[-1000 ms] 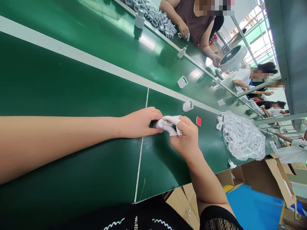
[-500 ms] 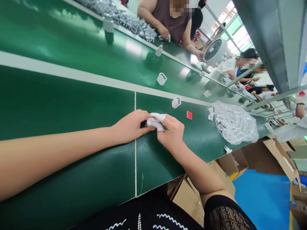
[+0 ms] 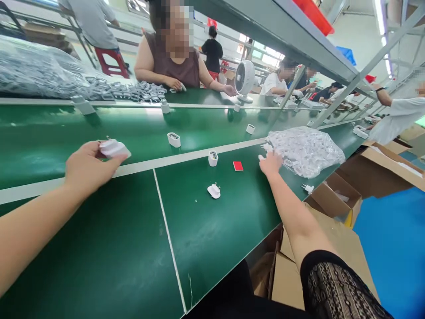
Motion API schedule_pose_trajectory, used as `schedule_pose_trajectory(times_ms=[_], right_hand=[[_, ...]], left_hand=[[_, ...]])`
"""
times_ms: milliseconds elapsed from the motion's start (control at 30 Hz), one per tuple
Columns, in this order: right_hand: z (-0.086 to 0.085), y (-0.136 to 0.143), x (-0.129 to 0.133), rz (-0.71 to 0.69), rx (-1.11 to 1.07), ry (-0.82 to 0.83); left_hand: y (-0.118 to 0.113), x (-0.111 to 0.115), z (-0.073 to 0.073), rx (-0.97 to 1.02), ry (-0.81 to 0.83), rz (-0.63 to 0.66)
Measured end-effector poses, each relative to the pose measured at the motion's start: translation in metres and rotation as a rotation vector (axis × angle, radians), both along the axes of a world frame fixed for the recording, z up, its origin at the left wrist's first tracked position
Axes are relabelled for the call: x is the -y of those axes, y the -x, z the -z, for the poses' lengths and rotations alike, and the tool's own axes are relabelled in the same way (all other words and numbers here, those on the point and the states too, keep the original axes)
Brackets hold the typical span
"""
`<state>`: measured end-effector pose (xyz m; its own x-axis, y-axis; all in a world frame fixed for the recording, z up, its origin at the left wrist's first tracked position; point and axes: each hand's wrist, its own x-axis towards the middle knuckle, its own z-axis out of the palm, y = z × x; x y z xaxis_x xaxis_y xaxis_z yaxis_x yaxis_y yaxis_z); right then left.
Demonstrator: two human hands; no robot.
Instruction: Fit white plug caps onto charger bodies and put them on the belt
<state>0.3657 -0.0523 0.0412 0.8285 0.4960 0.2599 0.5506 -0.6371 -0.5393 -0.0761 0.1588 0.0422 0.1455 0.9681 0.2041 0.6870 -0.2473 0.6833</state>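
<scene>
My left hand (image 3: 94, 166), at the left over the pale stripe, is closed on a white charger (image 3: 114, 149) with small metal pins on top. Stretched forward to the right, my right hand (image 3: 272, 163) has white covers on its fingertips. Its fingers are slightly apart beside white plug pieces (image 3: 266, 147) at the edge of a clear plastic bag (image 3: 305, 150). Whether they touch a piece is hard to see. A white plug head (image 3: 214, 191) lies on the green table between my hands. Behind it stands an open-ended white charger housing (image 3: 213, 158).
A red square (image 3: 238, 166) lies right of the housing. Another housing (image 3: 173, 139) and more white chargers (image 3: 83, 105) sit on the green belt beyond the stripe. A loose plug (image 3: 307, 188) is near the table edge, above cardboard boxes (image 3: 341, 190). A co-worker (image 3: 179, 66) sits opposite, near a fan (image 3: 245, 77).
My hands have come apart. The left has moved left with the white charger, and the right has reached forward to the bag. A plug head now shows on the table; the view has turned upward.
</scene>
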Motion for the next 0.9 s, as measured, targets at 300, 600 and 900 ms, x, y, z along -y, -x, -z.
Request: schedule_pose_trajectory(times_ms=[300,600,900], right_hand=[[0.016,-0.043,0.009,0.069,-0.119,-0.183],[0.001,0.003,-0.004,-0.174,-0.548,-0.583],[-0.030,0.065,0.015,-0.544,-0.929,-0.521]], left_hand=[[0.005,-0.043,0.009,-0.172,-0.245,-0.421],[-0.107,-0.026,0.008,-0.034,0.048,0.048],[-0.072,0.041,0.003,0.001,0.111,0.373]])
